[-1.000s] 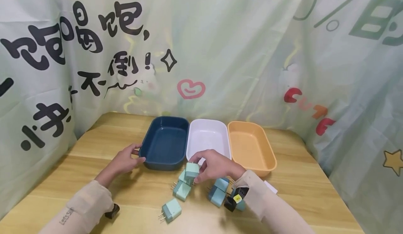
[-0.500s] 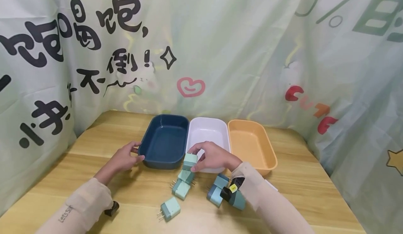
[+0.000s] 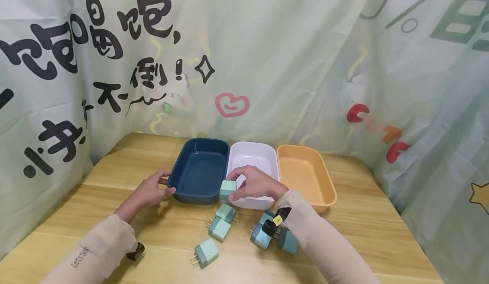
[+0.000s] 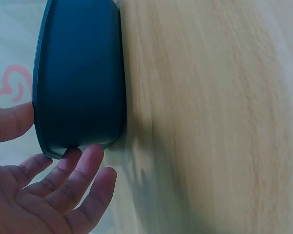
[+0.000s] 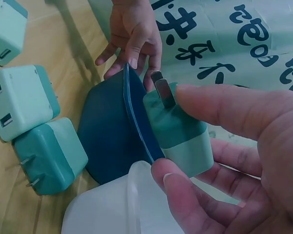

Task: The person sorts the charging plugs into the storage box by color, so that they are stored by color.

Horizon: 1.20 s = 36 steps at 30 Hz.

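Note:
My right hand point(image 3: 257, 184) pinches a pale-green charger plug point(image 3: 228, 189) between thumb and fingers, above the table and by the front of the white tray point(image 3: 244, 203). In the right wrist view, the held charger plug point(image 5: 185, 141) has its metal prongs toward the top. My left hand point(image 3: 152, 188) holds the left front corner of the dark blue tray point(image 3: 196, 198), thumb at the rim and other fingers by the outer wall. Below the right hand lie two touching green charger plugs point(image 3: 220, 229), and another green charger plug point(image 3: 207, 252) lies nearer me.
An orange tray point(image 3: 330, 190) stands right of the white one, the three trays side by side. Under my right wrist lie several blue charger plugs point(image 3: 261, 237), partly hidden, with a darker teal charger plug point(image 3: 288, 241) beside them. A printed curtain point(image 3: 282, 63) hangs behind the table.
My right hand has lifted the green charger plug up and slightly left, away from the two touching plugs, toward the gap between the blue and white trays. My left hand stays at the blue tray.

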### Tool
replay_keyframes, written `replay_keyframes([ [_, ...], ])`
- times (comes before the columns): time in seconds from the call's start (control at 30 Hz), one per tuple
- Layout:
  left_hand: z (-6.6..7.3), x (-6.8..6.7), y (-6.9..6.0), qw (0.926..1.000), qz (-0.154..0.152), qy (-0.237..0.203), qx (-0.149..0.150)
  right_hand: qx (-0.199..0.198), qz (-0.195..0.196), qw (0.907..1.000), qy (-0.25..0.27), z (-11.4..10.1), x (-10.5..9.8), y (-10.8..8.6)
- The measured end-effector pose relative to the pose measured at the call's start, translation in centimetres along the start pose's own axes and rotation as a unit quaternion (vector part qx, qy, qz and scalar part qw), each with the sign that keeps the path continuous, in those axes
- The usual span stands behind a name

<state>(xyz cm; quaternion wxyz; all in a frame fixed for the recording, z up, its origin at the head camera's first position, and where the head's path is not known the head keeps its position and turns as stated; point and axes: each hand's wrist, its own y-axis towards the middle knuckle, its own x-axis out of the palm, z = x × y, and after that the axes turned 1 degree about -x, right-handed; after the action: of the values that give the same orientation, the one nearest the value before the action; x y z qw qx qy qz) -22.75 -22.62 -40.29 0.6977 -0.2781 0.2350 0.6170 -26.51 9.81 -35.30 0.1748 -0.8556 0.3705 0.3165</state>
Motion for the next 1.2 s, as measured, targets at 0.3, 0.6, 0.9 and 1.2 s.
replay_keyframes([
  [0.3, 0.0, 0.0, 0.0, 1.0, -0.002, -0.007, -0.005, 0.003, 0.009, 1.0, -0.001, 0.1, 0.1, 1.5],
  [0.6, 0.0, 0.0, 0.0, 1.0, -0.003, -0.007, -0.005, 0.008, 0.011, 0.9999, 0.005, -0.3, 0.3, 2.8],
  [0.9, -0.1, 0.0, 0.0, 1.0, 0.002, -0.005, -0.005, -0.008, 0.02, 0.9998, 0.001, -0.9, 0.4, 4.0],
  [1.2, -0.4, 0.2, 0.2, 0.9999, 0.007, -0.007, 0.0, 0.007, 0.035, 0.9993, -0.015, -0.9, 0.5, 5.2],
])
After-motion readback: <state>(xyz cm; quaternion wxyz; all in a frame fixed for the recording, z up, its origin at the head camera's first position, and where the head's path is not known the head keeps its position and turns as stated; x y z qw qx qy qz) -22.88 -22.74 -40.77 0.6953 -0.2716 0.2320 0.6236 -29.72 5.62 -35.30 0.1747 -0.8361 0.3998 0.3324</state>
